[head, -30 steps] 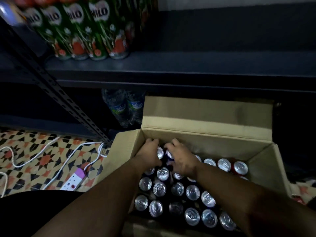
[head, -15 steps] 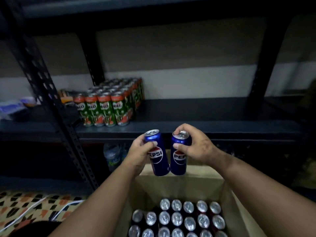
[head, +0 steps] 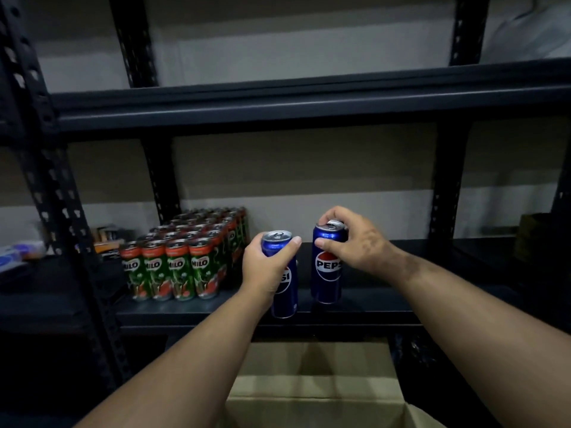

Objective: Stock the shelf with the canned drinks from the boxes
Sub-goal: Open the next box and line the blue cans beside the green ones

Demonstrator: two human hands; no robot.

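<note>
My left hand [head: 268,267] grips a tall blue Pepsi can [head: 285,299] around its upper half, over the front edge of the dark shelf [head: 386,301]. My right hand [head: 355,242] holds a second blue Pepsi can [head: 327,270] by its top, a little farther in; its base is at the shelf surface, though I cannot tell if it rests there. The two cans are upright and a small gap apart. The open cardboard box [head: 315,393] is below, at the bottom edge; its contents are out of sight.
A block of several green Milo cans [head: 185,257] stands on the same shelf, left of my hands. Bare shelf stretches to the right. A perforated metal upright [head: 58,211] rises at the left, an upper shelf [head: 309,100] hangs overhead, and small items [head: 21,254] lie far left.
My hands lifted two Pepsi cans out of the box, raised them to the shelf and moved them forward and slightly apart. My view tilted up from the box to the shelves.
</note>
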